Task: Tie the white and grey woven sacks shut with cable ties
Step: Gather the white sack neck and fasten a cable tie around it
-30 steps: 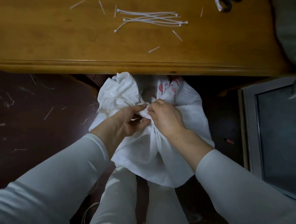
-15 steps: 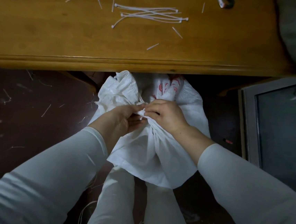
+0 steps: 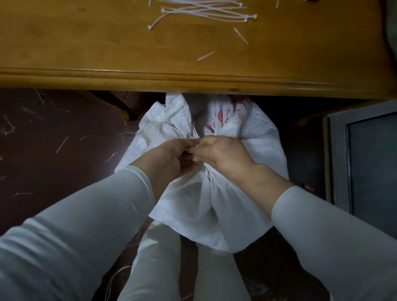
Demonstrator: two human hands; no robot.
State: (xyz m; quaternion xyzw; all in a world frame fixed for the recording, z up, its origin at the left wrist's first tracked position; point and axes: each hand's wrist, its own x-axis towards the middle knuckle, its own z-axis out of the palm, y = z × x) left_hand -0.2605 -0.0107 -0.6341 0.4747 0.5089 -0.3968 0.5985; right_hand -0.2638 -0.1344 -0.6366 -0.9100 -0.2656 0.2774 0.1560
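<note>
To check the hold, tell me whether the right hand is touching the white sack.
Touching. In the head view the right hand grips the gathered neck of the white sack.

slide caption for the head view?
Left hand and right hand grip the gathered neck of a white woven sack below a wooden table strewn with cable ties.

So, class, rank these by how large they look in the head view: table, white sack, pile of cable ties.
1. table, largest
2. white sack
3. pile of cable ties, smallest
</note>
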